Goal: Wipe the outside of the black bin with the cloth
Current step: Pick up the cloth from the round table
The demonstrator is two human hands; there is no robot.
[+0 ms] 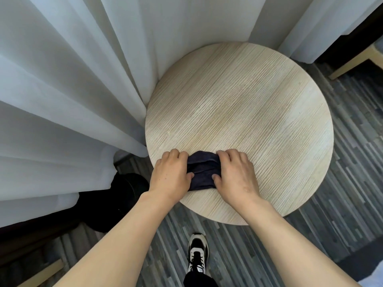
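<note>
Cloth (202, 171) is lying folded on the near edge of the round wooden worktop (259, 112), dark navy and bunched into soft ridges between both hands. It is looking light and limp, likely terry-like, so it should be crumpling to any shape and giving no resistance; the sensible place to be taking it is across the folded bulk, so that a thick pad is sitting under the palm for wiping rather than a loose trailing corner.

Left hand (169, 172) is pressing down on the left side of the cloth, its grip curled closed, fingers over the far fold and thumb tucked against the near part. Right hand (235, 175) is doing the same on the right side, fingers bent over the top fold and thumb pinching in at the middle. Both are gripping the cloth against the worktop; it is not lifted clear.

Black bin (128, 188) is standing on the floor to the left of the worktop, partly hidden under the white curtain (68, 100) and the left forearm. It is looking like a rigid, smooth-sided thing, probably light enough to be sliding when rubbed, so one hand may be needing to steady it.
</note>
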